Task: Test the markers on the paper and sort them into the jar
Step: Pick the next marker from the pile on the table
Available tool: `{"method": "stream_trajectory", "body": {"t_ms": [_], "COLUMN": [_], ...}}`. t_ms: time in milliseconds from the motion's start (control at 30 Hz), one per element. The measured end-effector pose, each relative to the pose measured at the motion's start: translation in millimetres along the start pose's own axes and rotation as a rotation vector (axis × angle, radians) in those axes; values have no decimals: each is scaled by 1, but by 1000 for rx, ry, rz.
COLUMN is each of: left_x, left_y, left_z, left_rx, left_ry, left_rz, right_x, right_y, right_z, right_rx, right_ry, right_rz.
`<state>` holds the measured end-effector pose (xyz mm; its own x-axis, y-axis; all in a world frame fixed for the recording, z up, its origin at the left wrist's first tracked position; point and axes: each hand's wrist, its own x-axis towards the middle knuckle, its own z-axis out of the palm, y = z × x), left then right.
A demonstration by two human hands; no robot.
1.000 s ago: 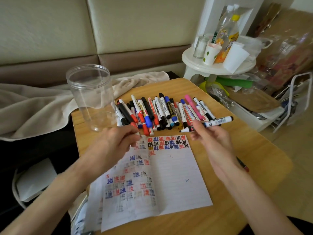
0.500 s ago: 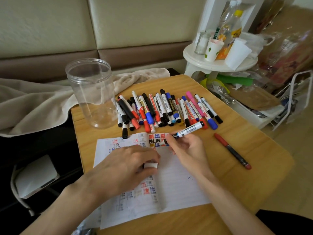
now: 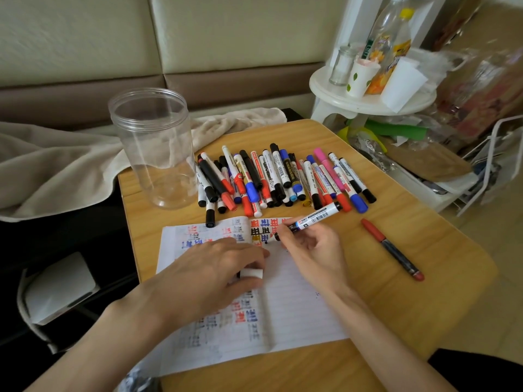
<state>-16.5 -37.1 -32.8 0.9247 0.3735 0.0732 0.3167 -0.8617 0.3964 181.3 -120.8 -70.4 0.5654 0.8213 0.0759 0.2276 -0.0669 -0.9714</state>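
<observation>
The right hand [image 3: 308,250] pinches a white-barrelled marker [image 3: 314,219] between thumb and curled fingers, its dark tip down on the lined paper [image 3: 297,306] near the top edge, among rows of black, red and blue test marks. The left hand [image 3: 209,267] rests on the paper, its fingers curled round a white cap [image 3: 251,273]. At twelve o'clock from the paper lies the pile of markers [image 3: 277,176], heaped side by side. The clear jar [image 3: 154,148] stands upright at eleven o'clock, just beside the pile. At three o'clock a red-capped marker [image 3: 392,248] lies alone on the wooden table [image 3: 441,250].
</observation>
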Motion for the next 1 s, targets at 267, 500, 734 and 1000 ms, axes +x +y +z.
{"method": "stream_trajectory", "body": {"t_ms": [267,500,734,1000], "left_x": [0,1,1,2], "left_y": [0,-1,-3,-5], "left_z": [-1,1,1,3], "left_rx": [8,5,2,-8], "left_ry": [-14,-16,-18,-28], "left_rz": [-16,-19,-18,-20], "right_x": [-2,-2,-2,-3], "right_y": [-3,-2,0,-2], "right_z": [1,-2,-1,-2], "right_rx": [-25,15,-52,28], "right_ry": [-32,24,-39,-12], "right_rz": [-63,-35,-68,-38]}}
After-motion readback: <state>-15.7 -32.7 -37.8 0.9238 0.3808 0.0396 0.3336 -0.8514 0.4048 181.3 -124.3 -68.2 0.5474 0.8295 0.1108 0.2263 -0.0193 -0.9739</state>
